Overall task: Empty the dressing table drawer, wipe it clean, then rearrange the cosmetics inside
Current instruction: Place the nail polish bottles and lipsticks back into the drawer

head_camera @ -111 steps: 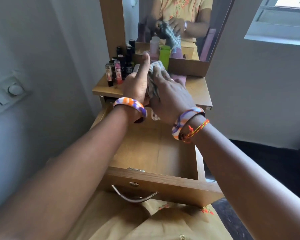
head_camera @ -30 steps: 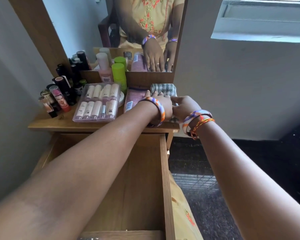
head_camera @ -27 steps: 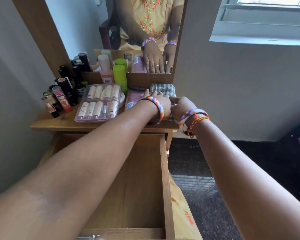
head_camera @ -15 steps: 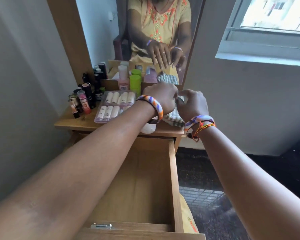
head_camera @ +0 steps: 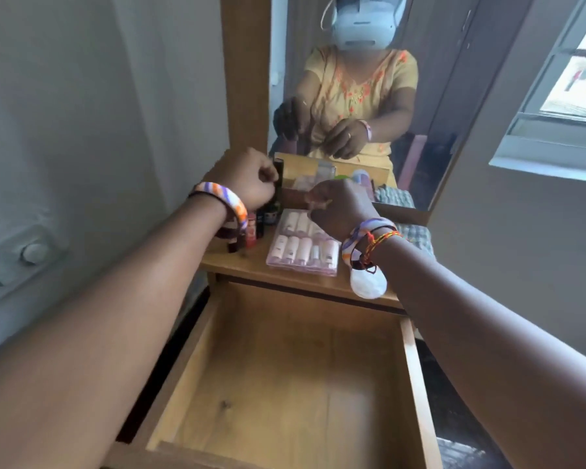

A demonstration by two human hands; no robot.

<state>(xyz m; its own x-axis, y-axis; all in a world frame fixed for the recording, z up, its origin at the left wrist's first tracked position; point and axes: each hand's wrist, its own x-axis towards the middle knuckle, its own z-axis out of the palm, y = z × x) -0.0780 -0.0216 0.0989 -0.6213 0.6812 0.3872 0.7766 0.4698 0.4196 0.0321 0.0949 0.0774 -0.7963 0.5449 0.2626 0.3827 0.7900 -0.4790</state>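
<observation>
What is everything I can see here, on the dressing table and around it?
Drawer: one, light wood, pulled open below the tabletop, nothing visible inside.
Clear case of tubes: one, pink and white, middle of the tabletop.
Small bottles: several, dark and red, left of the case; count unclear.
Checked cloth: one, green and white, right rear of the tabletop.
White round item: one, front edge of the tabletop, right.
Mirror: one, wood-framed, behind the tabletop.
Window: one, right wall.
Left hand: fingers curled, above the bottles; hold unclear.
Right hand: fingers curled, above the case; hold unclear.
</observation>
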